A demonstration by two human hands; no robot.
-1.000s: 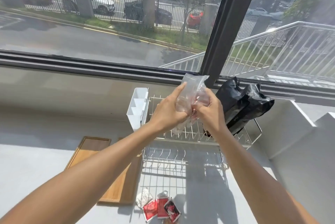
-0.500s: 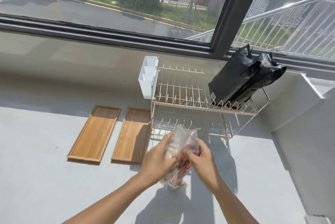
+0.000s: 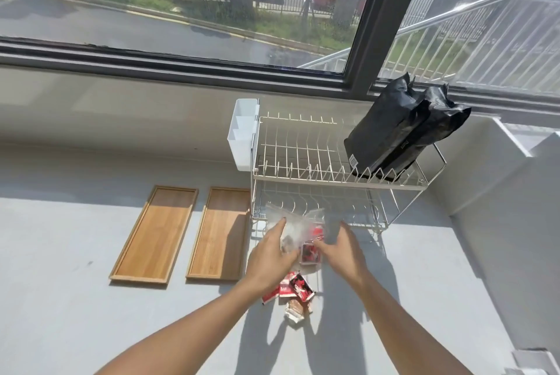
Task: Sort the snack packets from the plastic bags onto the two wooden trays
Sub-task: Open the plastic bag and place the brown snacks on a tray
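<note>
Both hands hold a clear plastic bag (image 3: pixel 295 224) just above the counter (image 3: pixel 75 299), in front of the lower tier of the wire dish rack (image 3: pixel 318 168). The left hand (image 3: pixel 269 256) pinches the bag's left side. The right hand (image 3: pixel 338 248) pinches its right side near a red packet (image 3: pixel 310 253) showing through the film, so each grip is closed on the bag.

A loose pile of snack packets (image 3: pixel 292 294) lies on the counter directly below the hands. The two wooden trays (image 3: pixel 154 233) lie bare to the left (side by side, long axes running away from the person, tilted slightly right).

The bag's long axis looks roughly upright, its crumpled top toward the rack; where the mouth faces I cannot tell.

The likely trouble is that thin film slips between fingertips. The remaining packets could then drop in a heap, slide under the rack, or mix kinds before sorting.
</note>
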